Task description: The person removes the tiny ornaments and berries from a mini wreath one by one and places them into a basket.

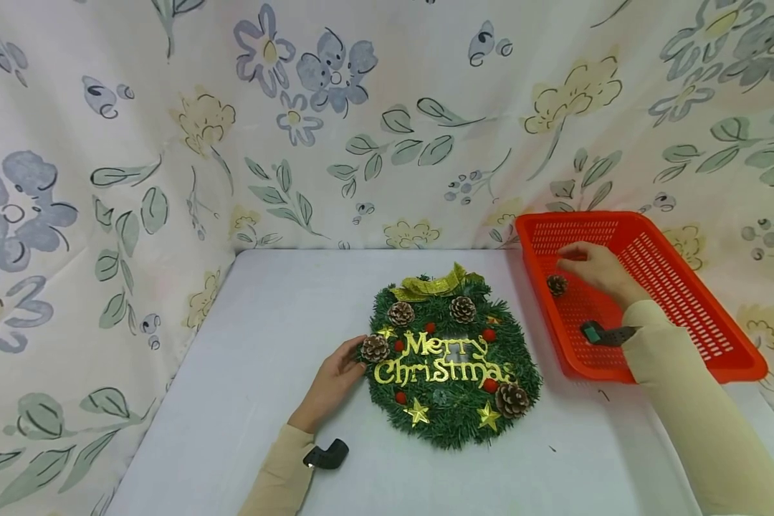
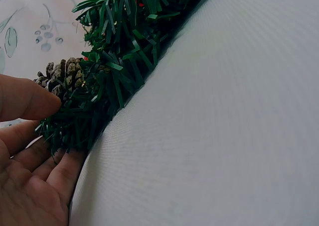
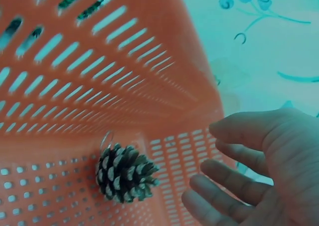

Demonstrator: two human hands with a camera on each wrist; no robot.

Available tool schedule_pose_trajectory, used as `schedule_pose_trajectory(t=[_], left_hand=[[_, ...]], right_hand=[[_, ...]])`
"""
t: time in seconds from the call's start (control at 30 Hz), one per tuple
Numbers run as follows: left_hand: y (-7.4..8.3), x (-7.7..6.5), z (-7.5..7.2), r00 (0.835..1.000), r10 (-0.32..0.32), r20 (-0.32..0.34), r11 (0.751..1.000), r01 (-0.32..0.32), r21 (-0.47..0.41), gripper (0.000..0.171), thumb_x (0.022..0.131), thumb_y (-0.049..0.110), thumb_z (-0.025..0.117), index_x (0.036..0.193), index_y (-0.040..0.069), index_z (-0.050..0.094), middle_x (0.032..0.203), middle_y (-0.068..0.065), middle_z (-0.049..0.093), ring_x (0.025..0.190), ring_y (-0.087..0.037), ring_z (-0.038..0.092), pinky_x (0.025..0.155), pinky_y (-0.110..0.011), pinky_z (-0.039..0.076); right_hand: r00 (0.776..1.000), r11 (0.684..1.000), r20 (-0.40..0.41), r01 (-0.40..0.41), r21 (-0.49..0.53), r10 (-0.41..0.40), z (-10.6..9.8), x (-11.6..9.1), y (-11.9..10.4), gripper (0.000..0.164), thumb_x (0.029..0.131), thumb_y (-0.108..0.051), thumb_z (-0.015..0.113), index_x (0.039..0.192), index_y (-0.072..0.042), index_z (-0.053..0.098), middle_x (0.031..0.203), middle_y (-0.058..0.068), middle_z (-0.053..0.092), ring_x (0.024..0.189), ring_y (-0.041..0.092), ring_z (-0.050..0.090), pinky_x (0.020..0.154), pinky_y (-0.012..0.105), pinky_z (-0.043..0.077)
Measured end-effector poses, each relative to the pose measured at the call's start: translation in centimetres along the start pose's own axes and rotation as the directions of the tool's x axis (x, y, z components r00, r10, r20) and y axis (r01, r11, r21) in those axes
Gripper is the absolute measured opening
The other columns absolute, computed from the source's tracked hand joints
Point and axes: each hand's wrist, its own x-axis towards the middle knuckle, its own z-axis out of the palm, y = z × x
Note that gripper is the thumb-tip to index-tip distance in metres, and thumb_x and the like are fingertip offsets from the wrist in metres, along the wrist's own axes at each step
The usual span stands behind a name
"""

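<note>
A green Christmas wreath (image 1: pixel 448 430) lies on the table, with gold "Merry Christmas" lettering, a gold ribbon, stars, red berries and several pine cones. My left hand (image 1: pixel 333 383) holds its left edge beside a pine cone (image 1: pixel 375 348). The left wrist view shows the thumb (image 2: pixel 30 100) near that cone and the fingers under the greenery. Over the red basket (image 1: pixel 564 351) is my right hand (image 1: pixel 598 271), its fingers relaxed and apart, holding nothing. A loose pine cone (image 3: pixel 125 173) with a thin wire loop lies in the basket, a little away from the right fingers.
The white table (image 1: pixel 258 315) runs back to a floral curtain (image 1: pixel 361 186). At the table's right side the basket stands close to the wreath. Small dark bits (image 1: pixel 552 448) lie on the cloth in front of the basket.
</note>
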Motion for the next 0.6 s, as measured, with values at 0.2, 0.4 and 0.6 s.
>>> schedule_pose_trajectory(t=[0.2, 0.4, 0.6], left_hand=[[-0.1, 0.0, 0.1, 1.0, -0.002, -0.001, 1.0, 0.002, 0.001, 0.056, 0.102, 0.006, 0.055, 0.155, 0.009, 0.04, 0.161, -0.018, 0.038, 0.143, -0.04, 0.046, 0.113, -0.048, 0.048], [-0.1, -0.1, 0.0, 1.0, 0.007, -0.006, 1.0, -0.007, 0.009, 0.056, 0.101, 0.005, 0.055, 0.155, 0.007, 0.04, 0.16, -0.02, 0.039, 0.14, -0.042, 0.049, 0.112, -0.047, 0.048], [-0.1, 0.0, 0.0, 1.0, 0.003, 0.003, 1.0, -0.003, -0.003, 0.055, 0.101, 0.004, 0.054, 0.155, 0.007, 0.04, 0.16, -0.02, 0.04, 0.138, -0.041, 0.052, 0.111, -0.043, 0.05]], right_hand=[[0.996, 0.999, -0.072, 0.044, 0.006, -0.044, -0.1, -1.2, -1.0, 0.064, 0.104, -0.049, 0.048, 0.148, -0.003, 0.045, 0.146, 0.028, 0.047, 0.128, 0.045, 0.047, 0.104, 0.064, 0.044], [0.989, 0.994, -0.11, 0.104, 0.021, -0.101, 0.3, -2.8, -2.3, 0.064, 0.103, -0.051, 0.05, 0.147, -0.004, 0.047, 0.146, 0.025, 0.049, 0.132, 0.044, 0.045, 0.105, 0.066, 0.042], [0.979, 0.989, -0.159, 0.14, 0.047, -0.131, 0.3, -4.6, -4.0, 0.062, 0.101, -0.053, 0.053, 0.144, -0.008, 0.051, 0.144, 0.019, 0.053, 0.134, 0.039, 0.045, 0.104, 0.062, 0.043]])
